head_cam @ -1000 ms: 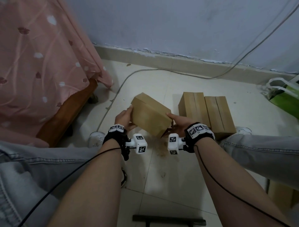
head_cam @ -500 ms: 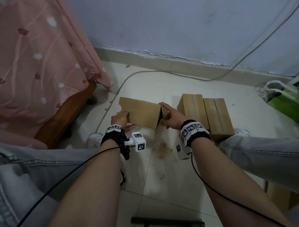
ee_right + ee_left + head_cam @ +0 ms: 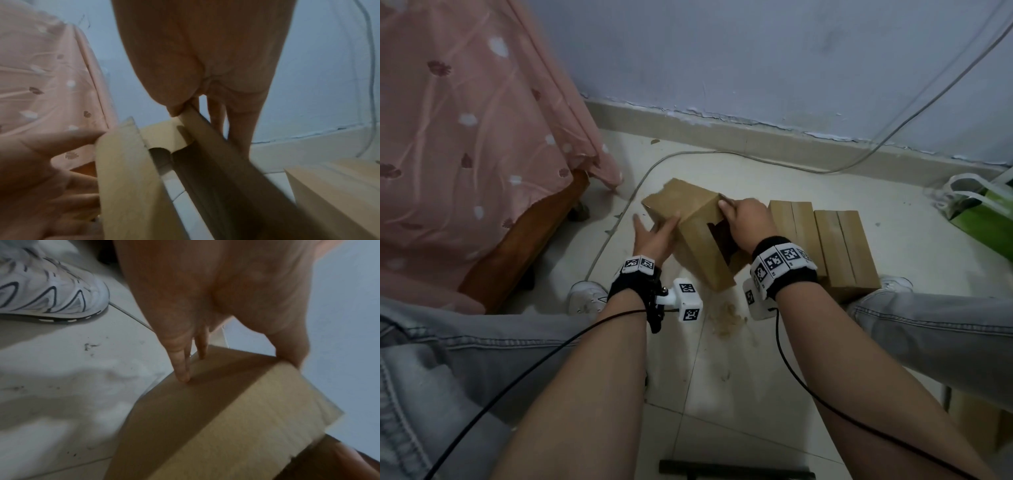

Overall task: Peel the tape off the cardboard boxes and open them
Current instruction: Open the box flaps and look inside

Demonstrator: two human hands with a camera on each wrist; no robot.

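Step in hand: opening the held cardboard box (image 3: 688,219); judged well along, since a dark gap already shows in its near face and no tape can be made out on it.
Box position: lifted and tilted above the floor tiles (image 3: 722,377), at 12 o'clock from the wrists, between the two hands.
Left hand (image 3: 652,236): fingers straight and spread, flat against the box's left face, from 8 o'clock of it; bracing, not gripping. In the left wrist view the fingertips (image 3: 182,373) touch the shaded side panel.
Right hand (image 3: 746,219): at 3 o'clock of the box, thumb and fingers pinching the edge of a flap (image 3: 205,129); the right wrist view shows that flap pulled away from the opposite one, with hollow dark between.
Next move, judged: draw the pinched flap outward while the left palm holds the body steady; thin board may crease if twisted.
Waiting: two taped boxes (image 3: 822,246), closed, on the floor at 3 o'clock of the right hand, just beside it.
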